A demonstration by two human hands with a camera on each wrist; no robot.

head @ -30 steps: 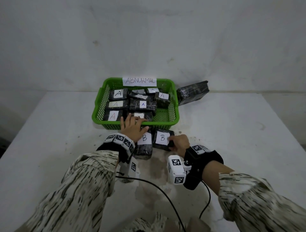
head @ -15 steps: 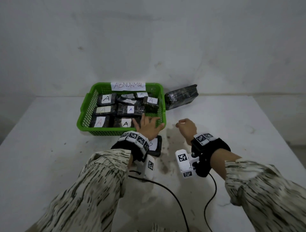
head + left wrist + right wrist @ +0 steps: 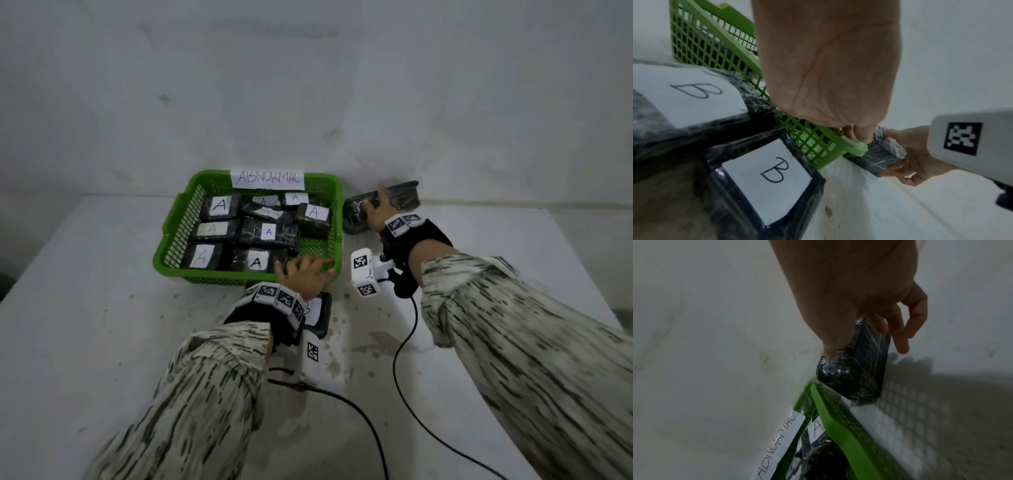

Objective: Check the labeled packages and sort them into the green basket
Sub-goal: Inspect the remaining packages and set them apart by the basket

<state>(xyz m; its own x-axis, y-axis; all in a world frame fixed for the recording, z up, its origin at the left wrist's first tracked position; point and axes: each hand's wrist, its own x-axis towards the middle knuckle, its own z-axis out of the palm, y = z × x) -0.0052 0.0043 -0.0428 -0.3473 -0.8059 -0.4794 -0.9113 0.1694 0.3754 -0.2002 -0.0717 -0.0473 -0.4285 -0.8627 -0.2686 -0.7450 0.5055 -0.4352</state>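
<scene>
Two black film-wrapped packages with white paper labels marked "B" point(image 3: 766, 177) lie on the white table point(image 3: 85, 342) against the near wall of the green perforated plastic basket point(image 3: 178, 240); only the left wrist view shows both, the second point(image 3: 690, 95) lying beside the first, while the head view shows just a corner of one point(image 3: 322, 311) under the left wrist. Left hand point(image 3: 305, 277) rests on the basket's near right rim, fingers spread in the head view; the left wrist view shows fingertips point(image 3: 861, 134) curled over that rim, and also the right hand beyond the basket's corner.

Inside the basket lie several black wrapped packages bearing white labels marked "A" point(image 3: 219, 207), most flat and touching, some overlapping. A white paper sign reading "ABNORMAL" point(image 3: 267, 177) stands on the far rim.

Farther off, an unlabelled-looking black film-wrapped package point(image 3: 397, 202) stands tilted just beside the basket's far right corner, outside it and by the grey wall point(image 3: 308, 85). Right hand point(image 3: 378, 210) grasps this package: the right wrist view shows the thumb on one side and fingers point(image 3: 881, 324) on the other, one finger extended past the edge. Whether the package bears a label cannot be told from any view.
</scene>
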